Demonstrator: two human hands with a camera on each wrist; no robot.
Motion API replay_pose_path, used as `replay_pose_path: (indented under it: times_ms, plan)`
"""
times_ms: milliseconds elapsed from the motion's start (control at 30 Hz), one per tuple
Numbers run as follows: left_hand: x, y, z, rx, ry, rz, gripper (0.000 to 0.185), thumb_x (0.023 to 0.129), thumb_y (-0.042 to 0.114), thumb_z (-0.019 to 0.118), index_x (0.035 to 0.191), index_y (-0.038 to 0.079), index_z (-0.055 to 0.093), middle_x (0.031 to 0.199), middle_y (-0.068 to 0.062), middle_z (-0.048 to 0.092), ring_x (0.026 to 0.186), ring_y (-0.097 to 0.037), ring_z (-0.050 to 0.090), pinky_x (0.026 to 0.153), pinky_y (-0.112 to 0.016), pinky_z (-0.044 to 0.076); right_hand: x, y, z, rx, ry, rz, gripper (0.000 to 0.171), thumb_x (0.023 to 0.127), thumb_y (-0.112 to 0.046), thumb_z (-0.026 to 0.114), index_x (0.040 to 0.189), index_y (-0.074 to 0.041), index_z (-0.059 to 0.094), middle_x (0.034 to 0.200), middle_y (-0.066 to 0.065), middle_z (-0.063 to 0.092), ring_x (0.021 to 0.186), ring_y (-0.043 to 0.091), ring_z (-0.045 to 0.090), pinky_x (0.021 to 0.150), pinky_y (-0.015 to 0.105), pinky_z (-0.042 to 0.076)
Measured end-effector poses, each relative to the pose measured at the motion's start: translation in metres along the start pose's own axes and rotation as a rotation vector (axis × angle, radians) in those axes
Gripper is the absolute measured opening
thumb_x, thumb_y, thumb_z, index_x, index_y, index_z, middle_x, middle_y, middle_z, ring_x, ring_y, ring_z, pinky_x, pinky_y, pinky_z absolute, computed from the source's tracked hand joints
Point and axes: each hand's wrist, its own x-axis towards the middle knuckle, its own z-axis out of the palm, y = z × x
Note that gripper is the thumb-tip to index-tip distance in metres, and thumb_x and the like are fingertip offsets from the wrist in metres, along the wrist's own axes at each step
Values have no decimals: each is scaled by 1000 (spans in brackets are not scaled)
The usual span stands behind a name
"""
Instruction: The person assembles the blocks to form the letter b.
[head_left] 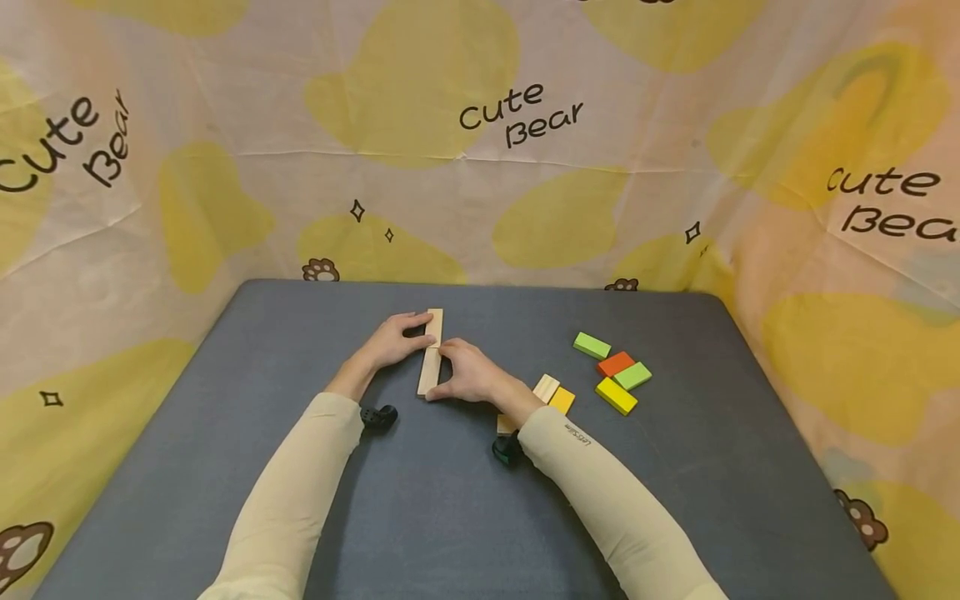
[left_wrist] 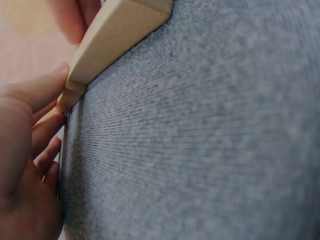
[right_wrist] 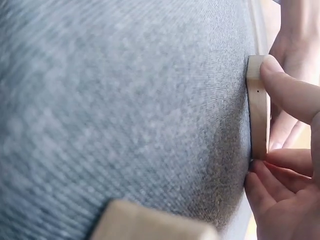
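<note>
In the head view, just left of centre, a pale, unpainted oblong wooden block is lying end to end with a second pale wooden block, which is sitting lower in the frame. Their shared long axis is running almost straight up the picture over the grey, fabric-like worktop, its upper end leaning slightly right.

Your left hand is reaching in from the left, so the upper block is lying to the right of its fingers; thumb and index finger appear to be pinching it lengthwise. Your right hand is coming from the right and is pinching the lower block along its length, thumb at the bottom end, index finger near the seam.

The governing relation is probably this seam: your left thumb and right index finger are flanking it from opposite sides, neither hand being clearly nearer. Whether the two end faces are meeting flush, you cannot tell. A painted yellow oblong block is resting well apart, right of centre.
</note>
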Motion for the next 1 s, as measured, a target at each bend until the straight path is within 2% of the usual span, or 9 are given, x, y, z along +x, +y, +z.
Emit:
replay_pose_path:
  times_ms: [300,1000]
  plan:
    - [-2,0,1,0,-1,-9,62,102,36,63,156,14,42,162,-23,30,151,-42,21,118,-63,23,1,-1,-2,-3,-25,22,88,84,-49,82,150,-2,49,147,15,46,133,28,48,111,40,42]
    - [-2,0,-1,2,-1,25,62,102,34,63,156,11,42,161,-24,31,150,-44,23,118,-63,23,3,0,-2,6,-35,28,87,84,-49,82,151,-5,49,148,13,47,136,28,46,112,41,41]
